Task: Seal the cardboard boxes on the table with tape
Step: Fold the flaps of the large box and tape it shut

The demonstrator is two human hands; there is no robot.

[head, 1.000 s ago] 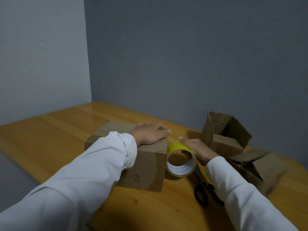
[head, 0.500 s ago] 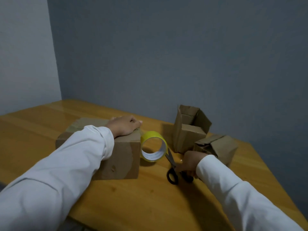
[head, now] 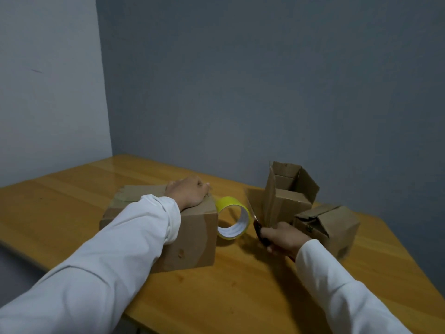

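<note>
The left hand rests on the big box with its fingers curled. The tape roll stands just beside those fingers. The right hand grips the scissors, blades pointing toward the tape.

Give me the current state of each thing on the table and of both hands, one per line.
Large box: flaps closed, held down.
Left hand: rests on the large box's top.
Tape roll: on edge beside the large box.
Right hand: grips the scissors.
Scissors: lifted, blades pointing toward the roll.
Tall box: upright, flaps open.
Small box: flaps loosely folded, unsealed.
</note>
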